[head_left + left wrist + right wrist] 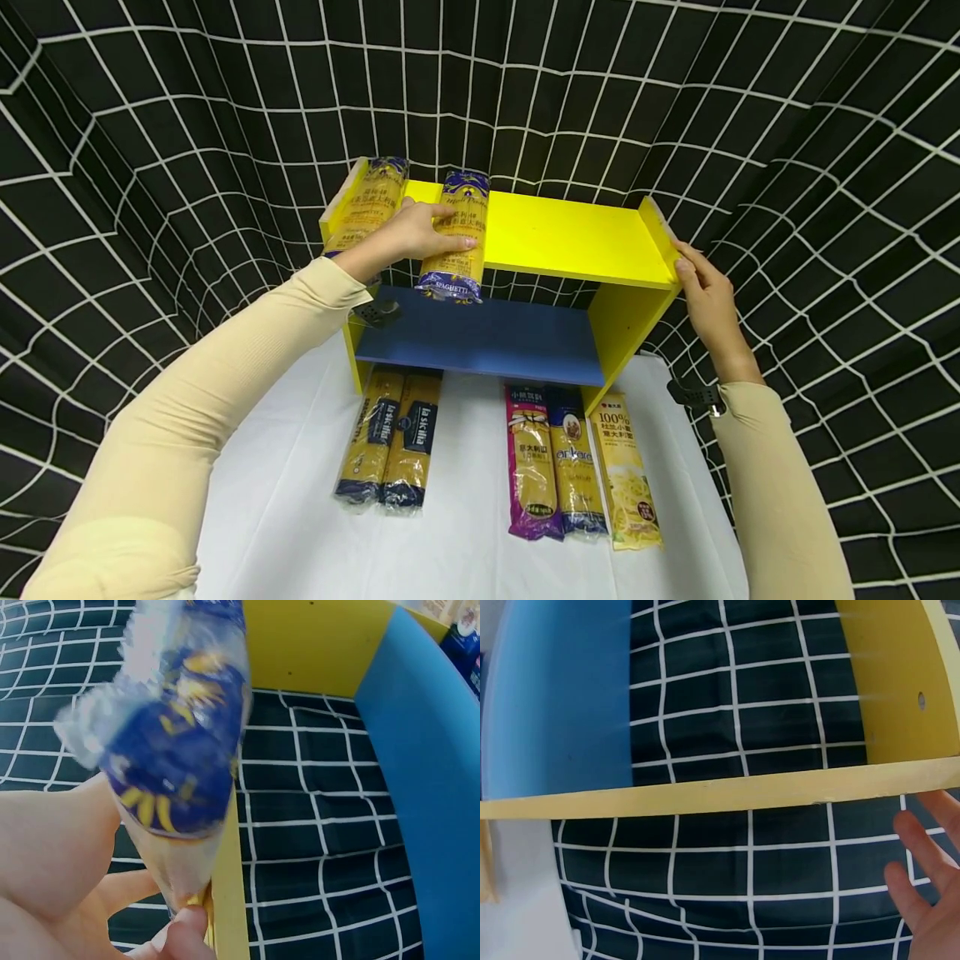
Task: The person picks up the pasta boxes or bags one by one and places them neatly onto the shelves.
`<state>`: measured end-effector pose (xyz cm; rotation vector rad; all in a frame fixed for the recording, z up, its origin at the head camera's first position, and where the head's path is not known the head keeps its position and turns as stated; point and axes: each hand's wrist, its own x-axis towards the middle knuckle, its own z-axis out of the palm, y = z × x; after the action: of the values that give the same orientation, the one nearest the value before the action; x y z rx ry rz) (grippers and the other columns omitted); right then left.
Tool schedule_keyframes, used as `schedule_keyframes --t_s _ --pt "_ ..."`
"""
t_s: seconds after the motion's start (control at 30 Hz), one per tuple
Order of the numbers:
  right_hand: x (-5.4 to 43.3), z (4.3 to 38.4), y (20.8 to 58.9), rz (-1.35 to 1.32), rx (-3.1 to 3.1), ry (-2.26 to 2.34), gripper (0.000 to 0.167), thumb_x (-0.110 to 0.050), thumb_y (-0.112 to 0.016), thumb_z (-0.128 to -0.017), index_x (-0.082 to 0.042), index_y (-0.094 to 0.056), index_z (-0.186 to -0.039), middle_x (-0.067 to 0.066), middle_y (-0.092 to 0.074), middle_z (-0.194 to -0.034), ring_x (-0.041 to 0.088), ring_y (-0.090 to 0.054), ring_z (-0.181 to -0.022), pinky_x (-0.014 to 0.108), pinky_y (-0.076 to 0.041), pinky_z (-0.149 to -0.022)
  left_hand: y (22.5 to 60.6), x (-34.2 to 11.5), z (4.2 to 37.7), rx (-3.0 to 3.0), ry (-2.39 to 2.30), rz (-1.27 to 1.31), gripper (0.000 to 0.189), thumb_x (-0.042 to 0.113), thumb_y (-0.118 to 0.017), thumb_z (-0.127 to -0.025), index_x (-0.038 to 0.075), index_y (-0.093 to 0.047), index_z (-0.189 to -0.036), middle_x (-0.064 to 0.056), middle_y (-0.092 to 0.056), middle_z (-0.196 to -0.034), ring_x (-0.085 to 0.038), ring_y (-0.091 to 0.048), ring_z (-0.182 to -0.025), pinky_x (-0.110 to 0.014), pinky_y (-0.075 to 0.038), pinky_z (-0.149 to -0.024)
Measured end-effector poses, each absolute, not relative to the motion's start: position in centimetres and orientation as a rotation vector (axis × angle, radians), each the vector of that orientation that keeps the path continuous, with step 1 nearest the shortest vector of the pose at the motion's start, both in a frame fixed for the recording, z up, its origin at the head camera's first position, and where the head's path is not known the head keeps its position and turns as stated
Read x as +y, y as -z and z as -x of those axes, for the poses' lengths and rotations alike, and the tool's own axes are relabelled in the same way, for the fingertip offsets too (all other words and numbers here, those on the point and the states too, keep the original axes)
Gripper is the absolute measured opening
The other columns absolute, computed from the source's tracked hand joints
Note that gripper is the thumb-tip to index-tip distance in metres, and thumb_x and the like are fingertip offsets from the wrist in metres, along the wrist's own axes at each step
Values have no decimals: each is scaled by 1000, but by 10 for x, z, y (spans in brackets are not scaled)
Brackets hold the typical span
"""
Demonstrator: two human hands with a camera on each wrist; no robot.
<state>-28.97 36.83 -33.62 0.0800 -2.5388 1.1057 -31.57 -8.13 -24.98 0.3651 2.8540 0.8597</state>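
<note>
My left hand [427, 231] grips a spaghetti packet [455, 267] with blue ends across its middle, at the front of the shelf's yellow top board [573, 237]. In the left wrist view the packet's crinkled blue end [176, 761] fills the foreground, with fingertips [187, 930] curled at its lower part. A matching spaghetti packet [375, 196] leans at the top board's left end, partly behind the left hand and wrist. At the opposite end, my right hand [708, 296] holds the upper edge of the shelf's yellow side panel [660, 237]; its spread fingers [919, 851] show outside it.
Below is the shelf's blue board [487, 333]. On the white tablecloth [465, 533] lie two blue-ended pasta packets [408, 442] at left; a pink-purple packet [534, 467], a blue packet [577, 467] and a yellow packet [626, 475] lie at right. Black white-grid cloth [525, 100] surrounds everything.
</note>
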Motion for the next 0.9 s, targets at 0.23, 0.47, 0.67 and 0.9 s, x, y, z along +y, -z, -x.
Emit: schedule_keyframes --t_s 0.23,0.47,0.67,0.9 --pt "368 290 335 -76 -2538 -1091 44 -50 -37 -105 -45 -39 -148 7 -48 -152 -2 -49 -108 40 -44 -108 236 -83 308 2905 -1032 -412 75 55 -57 -95 25 -29 -157 -24 -27 -155 -34 -35 -136 -45 -46 -101" --pt "367 291 333 -67 -2550 -1099 45 -48 -37 -105 -41 -39 -150 10 -46 -153 -3 -48 -107 44 -43 -108 207 -94 287 2933 -1244 -521 67 49 -58 -97 35 -29 -156 -14 -44 -136 -24 -46 -117 -35 -43 -88" --pt "367 291 334 -66 -2546 -1097 45 -48 -36 -106 -42 -39 -150 10 -47 -152 -2 -48 -107 45 -42 -109 203 -113 263 2918 -1442 -719 63 43 -61 -97 42 -32 -152 -9 -56 -130 -22 -60 -109 -35 -47 -91" --pt "367 289 334 -68 -2540 -1103 43 -50 -36 -105 -46 -38 -148 7 -46 -153 -2 -48 -109 51 -41 -111 234 -137 230 2783 -1758 -1031 57 21 -62 -97 35 -43 -149 -5 -64 -117 -14 -61 -96 -23 -54 -77"
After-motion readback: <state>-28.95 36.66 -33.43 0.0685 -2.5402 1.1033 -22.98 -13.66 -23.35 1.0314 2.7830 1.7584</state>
